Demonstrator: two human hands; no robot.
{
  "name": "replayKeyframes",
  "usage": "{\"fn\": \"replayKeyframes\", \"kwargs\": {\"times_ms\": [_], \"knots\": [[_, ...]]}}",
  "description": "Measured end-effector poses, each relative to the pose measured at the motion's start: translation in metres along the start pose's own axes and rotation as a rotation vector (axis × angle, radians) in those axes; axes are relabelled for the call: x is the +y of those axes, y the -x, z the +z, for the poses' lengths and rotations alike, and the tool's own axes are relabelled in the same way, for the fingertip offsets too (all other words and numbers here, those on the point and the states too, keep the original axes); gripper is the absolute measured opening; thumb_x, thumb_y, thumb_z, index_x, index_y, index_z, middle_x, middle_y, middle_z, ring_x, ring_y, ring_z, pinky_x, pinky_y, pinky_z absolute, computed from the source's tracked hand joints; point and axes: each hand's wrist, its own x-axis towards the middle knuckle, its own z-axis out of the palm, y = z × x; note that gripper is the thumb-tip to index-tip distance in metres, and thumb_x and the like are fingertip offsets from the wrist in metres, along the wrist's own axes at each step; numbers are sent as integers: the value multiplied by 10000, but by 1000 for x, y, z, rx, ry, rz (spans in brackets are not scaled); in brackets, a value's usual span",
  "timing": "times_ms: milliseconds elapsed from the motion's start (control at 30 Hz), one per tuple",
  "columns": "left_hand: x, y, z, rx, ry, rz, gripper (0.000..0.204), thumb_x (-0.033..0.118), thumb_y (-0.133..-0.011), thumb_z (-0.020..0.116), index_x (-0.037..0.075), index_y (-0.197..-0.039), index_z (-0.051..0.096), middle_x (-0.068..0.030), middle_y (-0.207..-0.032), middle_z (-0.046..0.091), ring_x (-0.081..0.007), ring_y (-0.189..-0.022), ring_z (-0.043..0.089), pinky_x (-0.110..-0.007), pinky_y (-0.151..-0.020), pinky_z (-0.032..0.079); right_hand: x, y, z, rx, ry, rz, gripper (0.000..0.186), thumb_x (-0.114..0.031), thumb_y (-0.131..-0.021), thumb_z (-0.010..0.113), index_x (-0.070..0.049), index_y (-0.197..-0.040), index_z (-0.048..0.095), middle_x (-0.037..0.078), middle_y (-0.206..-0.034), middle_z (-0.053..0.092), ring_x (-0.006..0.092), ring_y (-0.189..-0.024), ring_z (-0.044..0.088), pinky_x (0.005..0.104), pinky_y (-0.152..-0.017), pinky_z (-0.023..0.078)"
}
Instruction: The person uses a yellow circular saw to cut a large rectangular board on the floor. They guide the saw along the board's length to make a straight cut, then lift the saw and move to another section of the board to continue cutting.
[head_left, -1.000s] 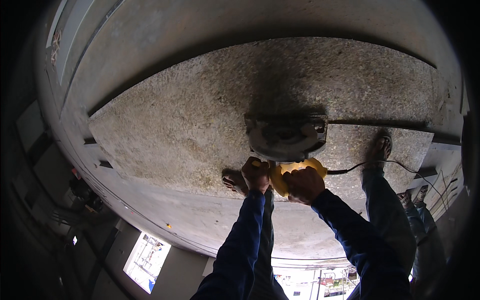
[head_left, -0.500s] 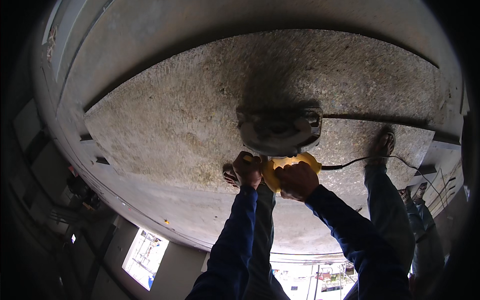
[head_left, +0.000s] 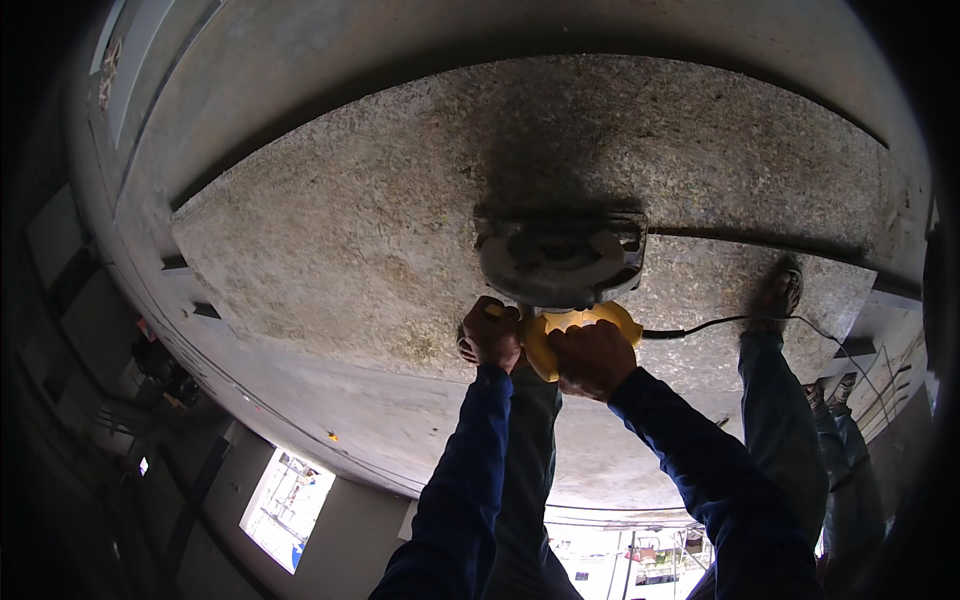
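A circular saw (head_left: 560, 262) with a dark guard and yellow body rests on a large speckled board (head_left: 330, 230). My right hand (head_left: 595, 360) is closed around the yellow rear handle. My left hand (head_left: 492, 335) is wrapped round the front grip, on the saw's left side. From the saw's right edge a cut line (head_left: 755, 243) runs to the board's right end. The blade itself is hidden under the guard. A black power cord (head_left: 720, 322) leaves the handle toward the right.
My sandalled foot (head_left: 783, 290) stands on the board near the cut. Dark supports (head_left: 205, 311) show beneath the board's left end. Another person's legs (head_left: 845, 440) are at the far right. A bright window opening (head_left: 288, 510) is at lower left.
The saw has stayed almost in place against the board, with both hands still on it. The whole view has shifted slightly.
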Motion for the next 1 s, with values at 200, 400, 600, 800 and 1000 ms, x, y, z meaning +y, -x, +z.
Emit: {"fn": "replayKeyframes", "kwargs": {"times_ms": [200,400,600,800,1000], "knots": [[-2,-6,-11,-3,-11,-41,81,41,-689,642,1,-697,572,-81,-585,573,-151,-534,542,-331,-518,450,-10,-9,3,-11,9,-3,232,-178,-623,713,-91,-826,644,74,-669,645,262,-595,658,408,-528,496],[-5,-13,-20,-6,23,-30,81,38,-698,626,-7,-688,559,-70,-579,564,-137,-528,538,-317,-504,442,-18,-17,5,-7,37,-21,224,-184,-629,720,-87,-815,642,72,-659,644,261,-591,659,400,-522,498],[-5,-17,-28,0,37,-22,89,45,-699,621,-15,-697,555,-84,-581,566,-153,-530,552,-324,-505,452,-25,-23,8,-3,25,1,224,-186,-634,720,-86,-817,635,77,-662,643,265,-588,657,403,-526,499],[-4,-25,-39,4,37,-54,85,38,-694,617,-20,-712,558,-91,-578,571,-158,-509,556,-328,-491,461,-33,-31,13,58,-20,-66,218,-178,-652,704,-82,-835,635,85,-677,648,267,-595,659,403,-538,501],[-9,-37,-55,26,-8,-77,76,38,-698,607,-22,-716,562,-94,-581,580,-154,-502,554,-323,-487,456,-47,-45,21,27,-15,-41,219,-178,-660,700,-79,-845,637,89,-682,651,270,-605,661,410,-557,506]]}}
